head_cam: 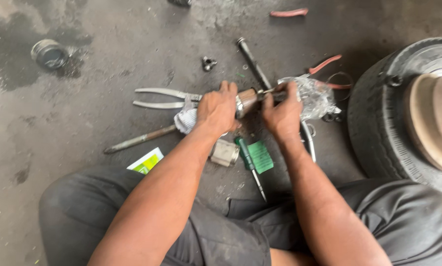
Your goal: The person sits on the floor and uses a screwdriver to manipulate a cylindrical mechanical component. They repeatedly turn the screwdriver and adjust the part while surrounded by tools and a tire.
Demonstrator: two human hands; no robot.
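Over floor | left hand fingers closed on metal joint | right hand pinching it

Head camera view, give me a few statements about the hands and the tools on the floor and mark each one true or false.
1. The left hand grips a metal cylindrical part. True.
2. The right hand rests flat on the tyre. False: it is at the part's other end, beside a crumpled clear plastic bag.
3. A green-handled screwdriver lies on the floor below the hands. True.
4. The metal pliers are held in the left hand. False: they lie on the floor to its left.
5. A round tin sits on the floor at the upper left. True.
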